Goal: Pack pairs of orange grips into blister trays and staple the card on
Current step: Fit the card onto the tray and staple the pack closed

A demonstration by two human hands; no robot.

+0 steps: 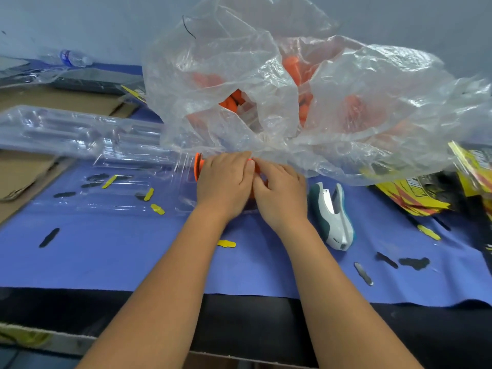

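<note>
hands (223, 179): 2 | stapler (332, 217): 1 | plastic bag (292, 102): 1 | water bottle (72, 57): 1

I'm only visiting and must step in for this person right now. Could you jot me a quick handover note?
Left hand and right hand: both pressed together on an orange grip lying on the blue mat; what the fingers do underneath is hidden.
Spare grips sit in the clear plastic bag behind.
Empty blister trays lie left; the stapler stands right, untouched; printed cards far right.
No finished pack is visible. Left: seat the pair, add card, staple.
</note>
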